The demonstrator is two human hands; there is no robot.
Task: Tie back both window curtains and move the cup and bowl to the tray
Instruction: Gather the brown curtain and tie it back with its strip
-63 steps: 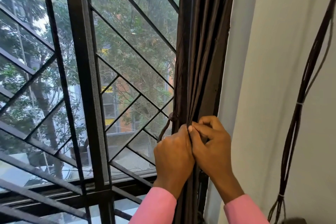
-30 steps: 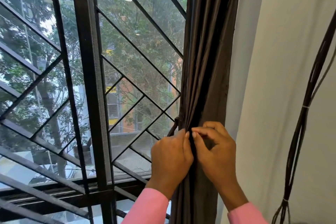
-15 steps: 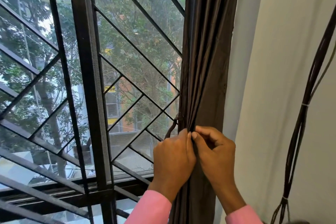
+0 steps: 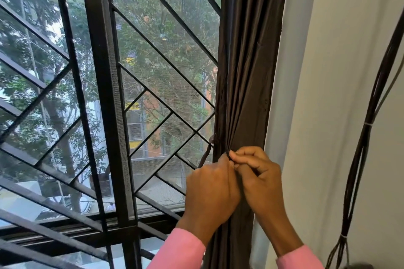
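The window grille (image 4: 105, 94) fills the left and middle, its dark upright bar and slanted bars standing close before the mesh, with trees and a building outside. Its right edge meets the curtain (image 4: 247, 72), so there is only a narrow gap there, and in that gap a thin dark cord (image 4: 207, 150) hangs from a small hook down to the hands.

The left hand (image 4: 209, 194), in a pink sleeve (image 4: 181, 249), has its fingers curled round the left side of the gathered curtain, knuckles toward the camera. The curtain is bunched into 1 tight upright bundle of folds at the window's right edge, touching the frame on one side and the pale wall (image 4: 338, 94) on the other. The right hand (image 4: 260, 179) presses against the left hand, its fingers bent and its thumb and forefinger pinched together on a fold at the front of the bundle. Open wall lies to the right of it, up to a bundle of dark cables (image 4: 367, 137) hanging near the right edge.

Against the frame 0.5 s ago, both hands stay at the same height on the curtain, still touching; the right forefinger now curls a little tighter over the fold
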